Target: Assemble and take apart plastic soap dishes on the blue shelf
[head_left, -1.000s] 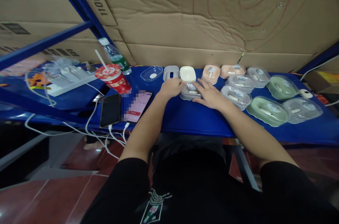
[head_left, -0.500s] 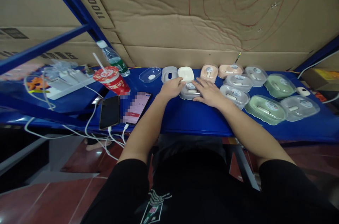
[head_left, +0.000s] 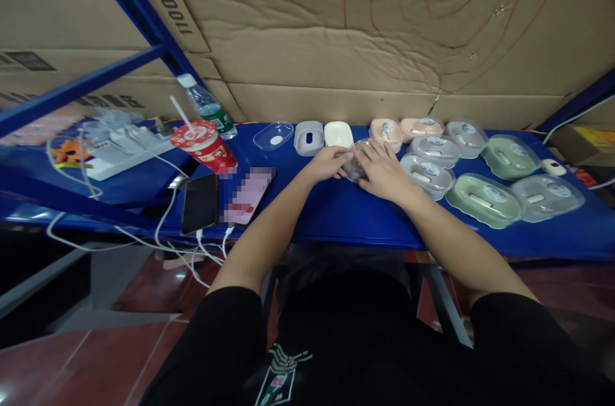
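Between my hands is a grey soap box [head_left: 354, 169] with a clear lid, partly hidden by the fingers. My left hand [head_left: 328, 164] grips its left side, the fingertips curled at the rim. My right hand [head_left: 384, 170] lies across its top and right side. Just behind stand a cream soap dish [head_left: 338, 134] and a grey tray with an oval hole [head_left: 308, 138]. A loose clear lid [head_left: 273, 136] rests to their left. Behind my right hand sits a peach soap box [head_left: 385, 130].
Several closed soap boxes, among them a green one [head_left: 485, 200], fill the right of the blue table [head_left: 346, 220]. On the left are a red cup with a straw [head_left: 206, 145], a water bottle [head_left: 210, 108], two charging phones [head_left: 199, 203] and a power strip [head_left: 127, 153]. Cardboard [head_left: 298, 60] stands behind.
The grey soap box has shifted slightly right and looks turned in my hands. My left hand has followed it to the right, and my right hand now covers more of the lid.
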The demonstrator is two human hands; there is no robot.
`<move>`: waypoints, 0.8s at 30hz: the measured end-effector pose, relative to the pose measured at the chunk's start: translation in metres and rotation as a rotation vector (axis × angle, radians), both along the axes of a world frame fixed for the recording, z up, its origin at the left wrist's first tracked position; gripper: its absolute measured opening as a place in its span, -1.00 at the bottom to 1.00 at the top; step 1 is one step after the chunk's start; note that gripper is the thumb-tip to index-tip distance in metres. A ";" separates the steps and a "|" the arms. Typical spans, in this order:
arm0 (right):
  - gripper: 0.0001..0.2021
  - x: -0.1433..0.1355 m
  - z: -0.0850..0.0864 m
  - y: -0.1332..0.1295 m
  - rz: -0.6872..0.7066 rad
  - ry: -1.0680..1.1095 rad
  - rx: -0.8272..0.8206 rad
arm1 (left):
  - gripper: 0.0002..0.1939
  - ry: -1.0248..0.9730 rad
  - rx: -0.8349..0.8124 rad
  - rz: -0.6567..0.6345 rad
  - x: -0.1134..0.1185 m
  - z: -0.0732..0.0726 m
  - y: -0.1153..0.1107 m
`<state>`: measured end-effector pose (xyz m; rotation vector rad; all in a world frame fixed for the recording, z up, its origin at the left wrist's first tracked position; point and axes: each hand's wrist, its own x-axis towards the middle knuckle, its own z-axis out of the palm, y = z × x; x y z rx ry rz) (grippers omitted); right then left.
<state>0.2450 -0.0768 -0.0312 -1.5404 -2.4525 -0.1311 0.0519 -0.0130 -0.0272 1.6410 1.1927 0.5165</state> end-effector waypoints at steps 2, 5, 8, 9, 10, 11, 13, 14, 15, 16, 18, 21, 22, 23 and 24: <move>-0.15 -0.004 0.002 -0.004 0.021 0.016 -0.001 | -0.61 -0.034 -0.063 -0.016 0.002 0.004 -0.003; -0.23 -0.005 0.004 -0.007 -0.002 0.013 -0.001 | -0.59 -0.076 -0.128 -0.033 0.004 0.006 -0.007; -0.36 -0.001 0.006 -0.007 -0.010 -0.020 -0.008 | -0.59 -0.093 -0.157 -0.082 0.005 0.005 -0.010; -0.40 0.001 0.007 -0.008 -0.014 -0.030 -0.008 | -0.59 -0.098 -0.160 -0.099 0.006 0.004 -0.011; -0.43 0.002 0.007 -0.008 -0.022 -0.041 -0.006 | -0.58 -0.105 -0.162 -0.113 0.007 0.004 -0.012; -0.45 0.004 0.008 -0.008 -0.035 -0.051 -0.002 | -0.57 -0.114 -0.165 -0.124 0.007 0.003 -0.013; -0.48 0.006 0.009 -0.009 -0.062 -0.075 0.000 | -0.53 -0.128 -0.163 -0.148 0.009 0.001 -0.014; -0.49 0.007 0.010 -0.009 -0.071 -0.085 -0.005 | -0.51 -0.125 -0.148 -0.160 0.010 -0.001 -0.013; -0.49 0.008 0.010 -0.010 -0.076 -0.090 -0.011 | -0.50 -0.109 -0.115 -0.167 0.011 -0.003 -0.012; -0.49 0.008 0.011 -0.010 -0.076 -0.089 -0.016 | -0.49 -0.083 -0.058 -0.165 0.011 -0.005 -0.011; -0.51 0.007 0.012 -0.011 -0.068 -0.071 -0.011 | -0.52 0.001 0.142 -0.126 0.009 -0.010 -0.006; -0.50 -0.001 0.014 -0.015 -0.035 0.000 0.047 | -0.60 0.157 0.517 -0.059 0.003 -0.019 0.004; -0.50 -0.006 0.014 -0.016 -0.007 0.034 0.065 | -0.61 0.205 0.598 -0.056 0.000 -0.022 0.007; -0.50 -0.012 0.014 -0.018 0.035 0.071 0.075 | -0.59 0.251 0.642 -0.068 -0.002 -0.024 0.011; -0.51 -0.017 0.013 -0.020 0.091 0.110 0.074 | -0.54 0.293 0.650 -0.092 -0.003 -0.027 0.014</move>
